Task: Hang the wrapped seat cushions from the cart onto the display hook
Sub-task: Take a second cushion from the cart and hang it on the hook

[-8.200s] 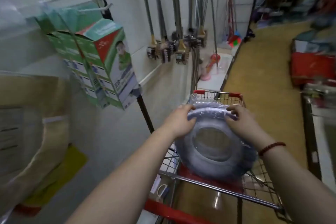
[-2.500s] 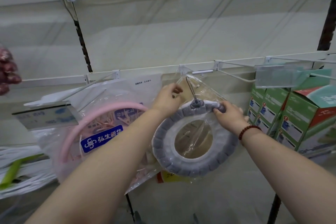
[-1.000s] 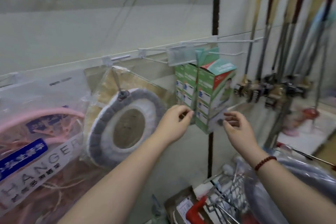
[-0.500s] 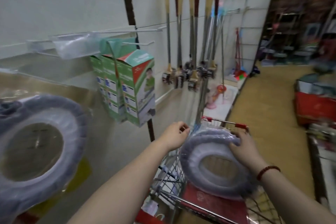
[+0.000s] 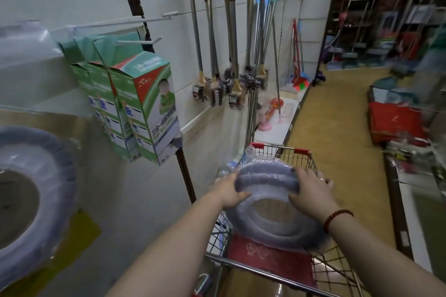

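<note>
A grey ring-shaped seat cushion (image 5: pixel 270 231) in clear plastic wrap stands tilted in the wire cart (image 5: pixel 299 154), with at least one more wrapped cushion behind it. My left hand (image 5: pixel 229 190) grips its upper left edge and my right hand (image 5: pixel 309 190) grips its upper right edge. Another wrapped grey cushion (image 5: pixel 36 176) hangs on the wall display at the far left, partly cut off by the frame edge. The hook it hangs from is out of view.
Green boxes (image 5: pixel 142 106) hang from white hooks (image 5: pixel 137 42) between the hung cushion and the cart. Several long-handled brushes (image 5: pixel 229 55) hang further right. A dark upright post (image 5: pixel 183 176) runs beside the cart. The yellow floor aisle (image 5: pixel 337 116) stretches ahead, with red goods (image 5: pixel 395 123) at right.
I hung one cushion on the wall display and turned right to the cart. In the last half second my left hand joined the right on the cushion standing in the cart.
</note>
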`<action>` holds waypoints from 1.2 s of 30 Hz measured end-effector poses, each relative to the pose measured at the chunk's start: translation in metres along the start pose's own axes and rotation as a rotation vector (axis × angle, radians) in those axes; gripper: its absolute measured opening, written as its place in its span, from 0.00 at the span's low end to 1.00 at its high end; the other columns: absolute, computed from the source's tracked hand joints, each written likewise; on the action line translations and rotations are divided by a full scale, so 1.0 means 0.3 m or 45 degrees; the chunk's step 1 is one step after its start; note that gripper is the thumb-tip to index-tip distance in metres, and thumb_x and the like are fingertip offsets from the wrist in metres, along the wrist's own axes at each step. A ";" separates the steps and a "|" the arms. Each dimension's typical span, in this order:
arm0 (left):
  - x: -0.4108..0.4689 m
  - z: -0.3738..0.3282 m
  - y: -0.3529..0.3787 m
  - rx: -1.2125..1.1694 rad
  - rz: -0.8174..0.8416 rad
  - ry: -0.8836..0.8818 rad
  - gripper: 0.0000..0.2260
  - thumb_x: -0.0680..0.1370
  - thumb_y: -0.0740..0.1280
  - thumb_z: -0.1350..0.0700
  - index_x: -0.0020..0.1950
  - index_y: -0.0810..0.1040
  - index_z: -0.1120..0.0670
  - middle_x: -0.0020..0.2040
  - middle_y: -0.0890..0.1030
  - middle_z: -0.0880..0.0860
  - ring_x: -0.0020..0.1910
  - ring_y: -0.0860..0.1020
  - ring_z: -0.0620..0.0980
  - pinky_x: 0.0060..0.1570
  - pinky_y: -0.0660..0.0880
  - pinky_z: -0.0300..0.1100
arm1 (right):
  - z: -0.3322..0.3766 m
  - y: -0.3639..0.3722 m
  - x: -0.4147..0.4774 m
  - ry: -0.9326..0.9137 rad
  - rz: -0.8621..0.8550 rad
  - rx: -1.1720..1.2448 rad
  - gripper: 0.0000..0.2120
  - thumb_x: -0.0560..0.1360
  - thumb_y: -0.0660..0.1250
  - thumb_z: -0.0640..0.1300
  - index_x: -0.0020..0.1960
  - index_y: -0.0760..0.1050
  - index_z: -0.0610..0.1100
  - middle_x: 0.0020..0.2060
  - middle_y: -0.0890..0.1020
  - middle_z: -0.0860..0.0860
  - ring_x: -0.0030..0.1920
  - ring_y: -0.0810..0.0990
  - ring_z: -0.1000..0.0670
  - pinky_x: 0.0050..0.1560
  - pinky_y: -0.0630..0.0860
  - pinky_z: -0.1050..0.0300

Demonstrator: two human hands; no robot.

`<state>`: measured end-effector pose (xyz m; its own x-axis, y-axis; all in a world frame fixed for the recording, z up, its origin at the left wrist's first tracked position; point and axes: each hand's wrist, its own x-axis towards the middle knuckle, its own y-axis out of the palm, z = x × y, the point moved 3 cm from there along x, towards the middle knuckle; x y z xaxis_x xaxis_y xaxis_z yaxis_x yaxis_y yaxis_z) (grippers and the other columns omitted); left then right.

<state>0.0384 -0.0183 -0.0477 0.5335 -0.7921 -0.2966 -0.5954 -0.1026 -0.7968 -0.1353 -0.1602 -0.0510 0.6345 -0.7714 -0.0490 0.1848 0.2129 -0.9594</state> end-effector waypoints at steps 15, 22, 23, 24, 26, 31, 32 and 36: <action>-0.076 -0.195 -0.110 0.427 -0.236 0.636 0.23 0.71 0.70 0.41 0.60 0.74 0.50 0.58 0.78 0.54 0.60 0.73 0.55 0.59 0.67 0.48 | 0.174 -0.169 -0.059 -0.399 0.231 0.199 0.06 0.73 0.65 0.47 0.50 0.77 0.54 0.44 0.82 0.55 0.43 0.80 0.54 0.40 0.75 0.60; -0.193 -0.224 -0.245 0.476 -0.345 0.834 0.15 0.74 0.68 0.46 0.49 0.76 0.57 0.48 0.81 0.58 0.49 0.78 0.58 0.39 0.61 0.42 | 0.324 -0.322 -0.099 -0.619 0.127 0.198 0.06 0.70 0.67 0.49 0.47 0.77 0.53 0.42 0.82 0.54 0.44 0.80 0.52 0.47 0.78 0.51; -0.215 -0.217 -0.263 0.464 -0.358 0.835 0.14 0.75 0.68 0.47 0.48 0.75 0.57 0.47 0.80 0.58 0.48 0.78 0.58 0.39 0.60 0.42 | 0.343 -0.333 -0.106 -0.643 0.109 0.206 0.08 0.69 0.68 0.50 0.48 0.78 0.54 0.43 0.82 0.55 0.45 0.80 0.51 0.49 0.78 0.51; -0.237 -0.204 -0.285 0.439 -0.373 0.825 0.12 0.75 0.67 0.47 0.46 0.75 0.56 0.46 0.80 0.57 0.48 0.77 0.57 0.39 0.59 0.41 | 0.363 -0.345 -0.110 -0.660 0.095 0.222 0.09 0.69 0.68 0.51 0.50 0.77 0.55 0.44 0.82 0.55 0.47 0.80 0.51 0.52 0.77 0.50; -0.282 -0.167 -0.335 0.363 -0.422 0.769 0.11 0.75 0.67 0.46 0.41 0.71 0.52 0.41 0.75 0.52 0.43 0.75 0.53 0.38 0.59 0.42 | 0.397 -0.376 -0.122 -0.676 0.085 0.286 0.12 0.68 0.69 0.56 0.51 0.74 0.60 0.48 0.81 0.57 0.52 0.78 0.51 0.59 0.74 0.48; -0.409 0.024 -0.483 -0.094 -0.634 0.532 0.08 0.73 0.72 0.51 0.39 0.76 0.51 0.35 0.75 0.47 0.35 0.72 0.42 0.38 0.67 0.36 | 0.470 -0.496 -0.178 -0.702 -0.092 0.547 0.31 0.66 0.71 0.60 0.65 0.61 0.68 0.68 0.69 0.59 0.70 0.64 0.51 0.71 0.62 0.38; -0.444 0.067 -0.504 -0.207 -0.706 0.495 0.05 0.72 0.72 0.53 0.40 0.77 0.50 0.35 0.76 0.46 0.36 0.74 0.40 0.38 0.69 0.34 | 0.483 -0.518 -0.191 -0.703 -0.169 0.600 0.34 0.67 0.72 0.59 0.68 0.60 0.67 0.70 0.67 0.58 0.72 0.62 0.51 0.72 0.60 0.37; -0.585 0.221 -0.543 -0.436 -1.013 0.311 0.07 0.72 0.73 0.57 0.37 0.77 0.49 0.31 0.78 0.44 0.32 0.73 0.33 0.36 0.68 0.28 | 0.540 -0.534 -0.202 -0.718 -0.421 0.751 0.32 0.70 0.70 0.54 0.71 0.61 0.60 0.71 0.65 0.54 0.71 0.58 0.54 0.72 0.56 0.48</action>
<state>0.0815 0.1773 0.0993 0.7450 -0.5123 0.4272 -0.2721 -0.8181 -0.5066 -0.0817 -0.0506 0.1507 0.7273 -0.4701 0.4999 0.6831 0.4264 -0.5929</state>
